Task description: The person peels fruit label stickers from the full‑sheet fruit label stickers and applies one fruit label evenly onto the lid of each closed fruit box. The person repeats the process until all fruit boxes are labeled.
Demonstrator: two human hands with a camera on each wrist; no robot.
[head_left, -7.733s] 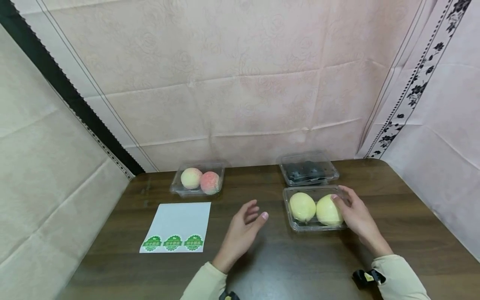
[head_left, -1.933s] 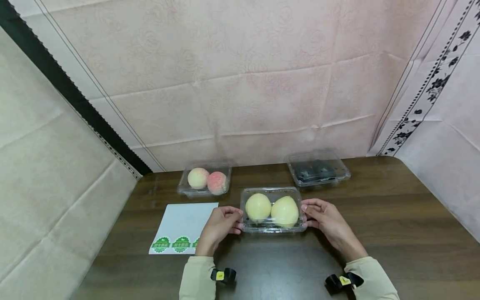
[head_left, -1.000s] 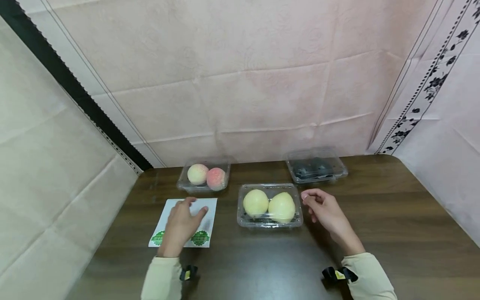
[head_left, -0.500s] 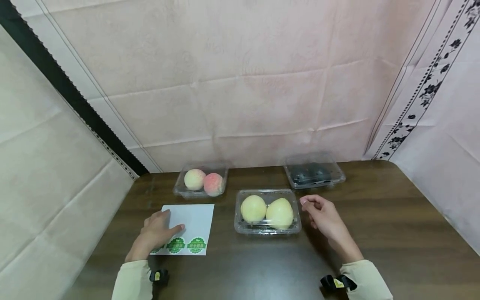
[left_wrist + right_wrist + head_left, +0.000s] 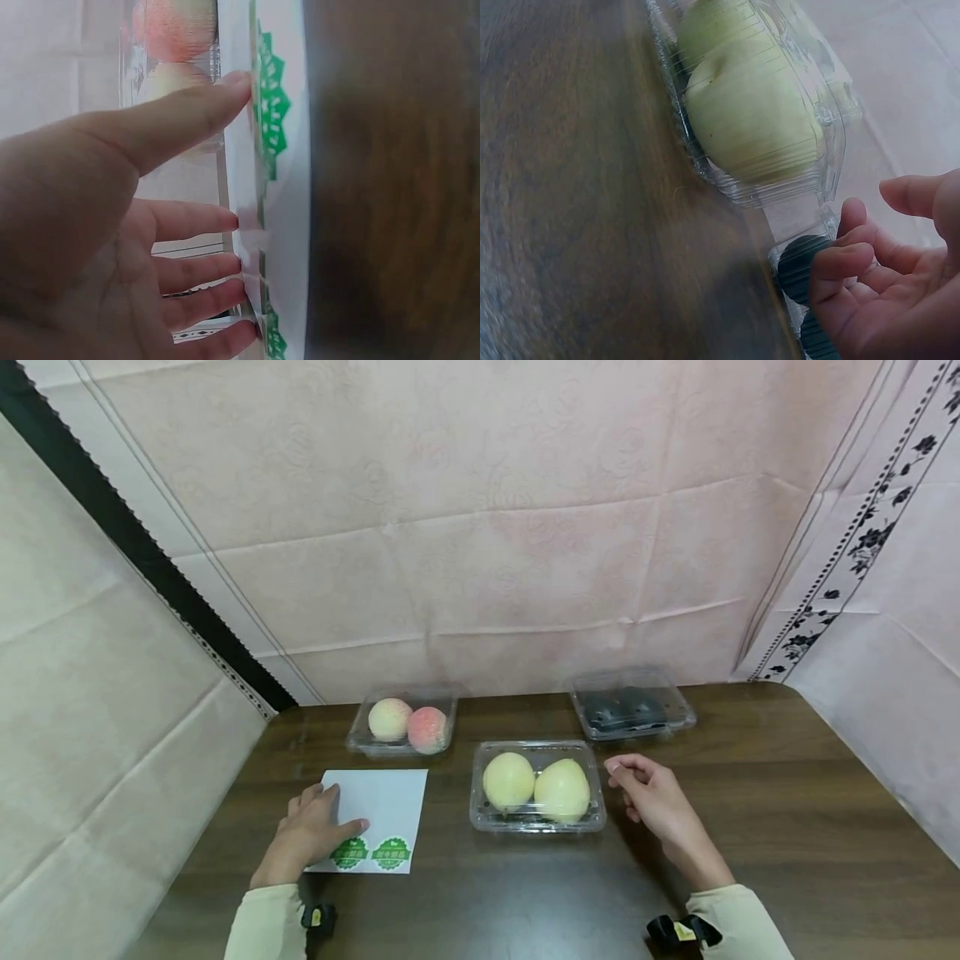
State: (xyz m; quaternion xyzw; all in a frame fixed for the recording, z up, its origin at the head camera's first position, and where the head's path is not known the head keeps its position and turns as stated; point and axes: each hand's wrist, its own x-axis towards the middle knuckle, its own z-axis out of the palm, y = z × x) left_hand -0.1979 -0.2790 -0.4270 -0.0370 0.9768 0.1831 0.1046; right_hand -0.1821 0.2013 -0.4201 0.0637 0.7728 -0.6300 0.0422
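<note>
My left hand (image 5: 302, 835) rests on the left side of a white sheet (image 5: 386, 802) that has round green stickers (image 5: 391, 853) along its near edge. In the left wrist view the fingers are spread and the thumb (image 5: 199, 109) touches the sheet beside a sticker. One sticker is covered by the hand in the head view. In the middle of the table sits a clear plastic clamshell box (image 5: 536, 827) with two pale yellow pears (image 5: 562, 791). Just right of it hovers my right hand (image 5: 660, 802), fingers loosely curled, holding nothing and apart from the box.
At the back left stands a clear box (image 5: 360, 745) with two peaches (image 5: 427, 730). Another clear box (image 5: 678, 718) with dark round contents (image 5: 622, 706) stands at the back right. Pale cloth (image 5: 480, 568) hangs behind the brown table (image 5: 510, 902).
The pear box has moved from the right to the middle, held at both ends by my hands, which then let go. My left hand has since moved left onto the sheet.
</note>
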